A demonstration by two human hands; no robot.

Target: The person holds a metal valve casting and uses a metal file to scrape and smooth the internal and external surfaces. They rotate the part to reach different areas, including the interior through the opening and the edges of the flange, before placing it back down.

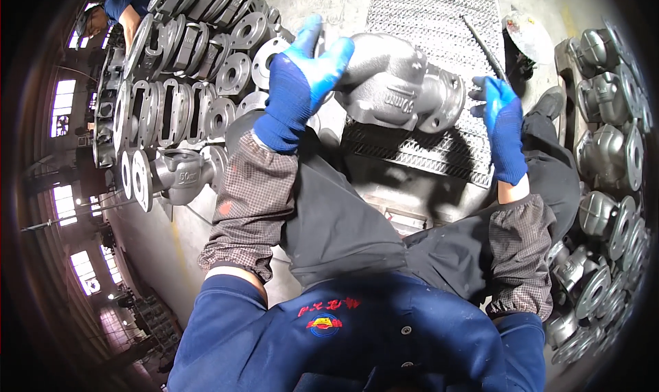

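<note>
Grip of the left hand (300,73), gloved in blue, at 12 o'clock: thumb and fingers stand apart, the end rim of the grey valve (391,83) showing between them; whether they press on the metal I cannot tell. The valve lies at 1 o'clock, over the patterned metal plate (432,4). At 2 o'clock, my right hand (502,107) is unclosed, fingers parted and loosely bent, just beside the valve's other round end and apart from it. Beyond that hand, a dark rod (484,47); at 10 o'clock, stacked fittings (185,49); at 3 o'clock, further fittings (609,155)
</note>
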